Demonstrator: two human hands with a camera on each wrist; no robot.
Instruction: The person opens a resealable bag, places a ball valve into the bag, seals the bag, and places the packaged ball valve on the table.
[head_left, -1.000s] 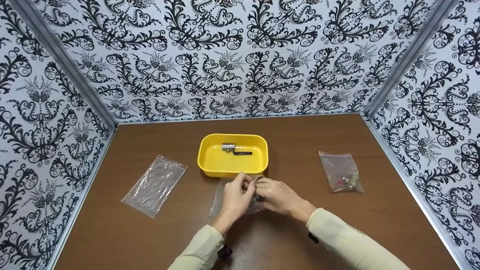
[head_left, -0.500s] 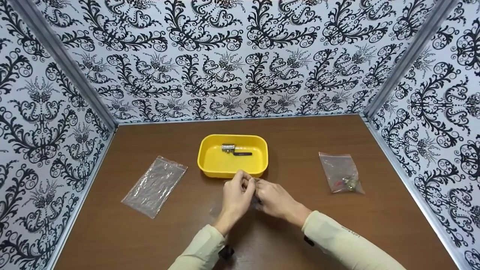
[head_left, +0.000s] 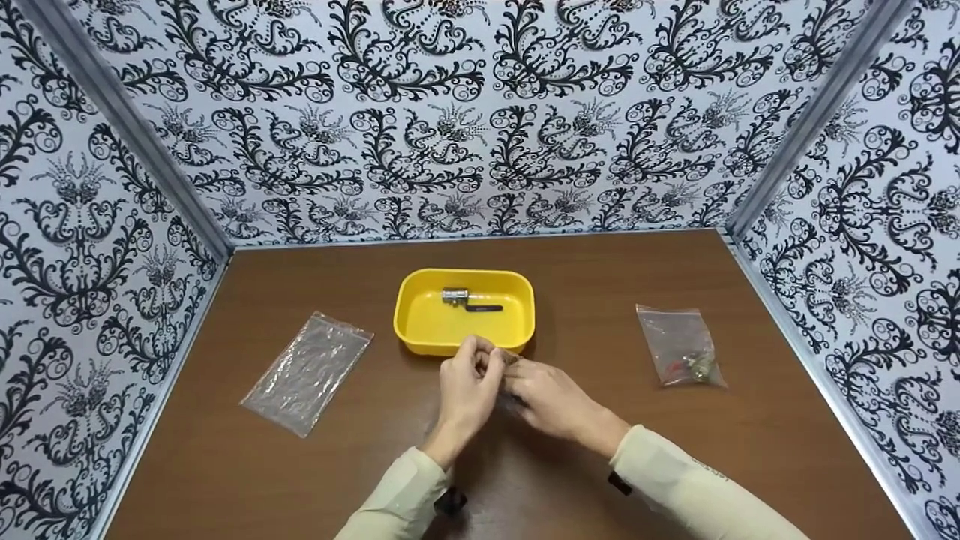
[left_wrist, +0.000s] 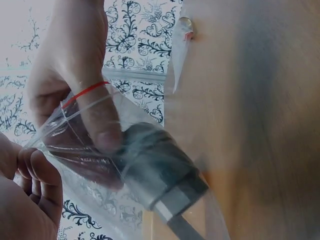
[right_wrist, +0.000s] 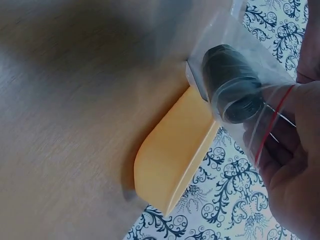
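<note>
Both hands meet in front of the yellow bin, at a clear zip bag with a red line along its seal. Inside the bag is a dark grey metal pipe fitting with a cylindrical body, a hex end and a flat strip beside it. The right hand holds the bag near its mouth, its thumb lying by the fitting in the left wrist view. With fingertips curled at the edge of the bag, the left hand pinches the seal side. In the head view the hands mostly hide bag and fitting.
The yellow bin holds a ball valve with a dark lever. A flat clear bag lies left on the brown table. A zip bag with brass and red parts lies right. Patterned walls surround the table.
The bag's clear lower part, visible below the hands a second ago, is now mostly out of sight in the head view. Both hands have shifted slightly and stay together.
</note>
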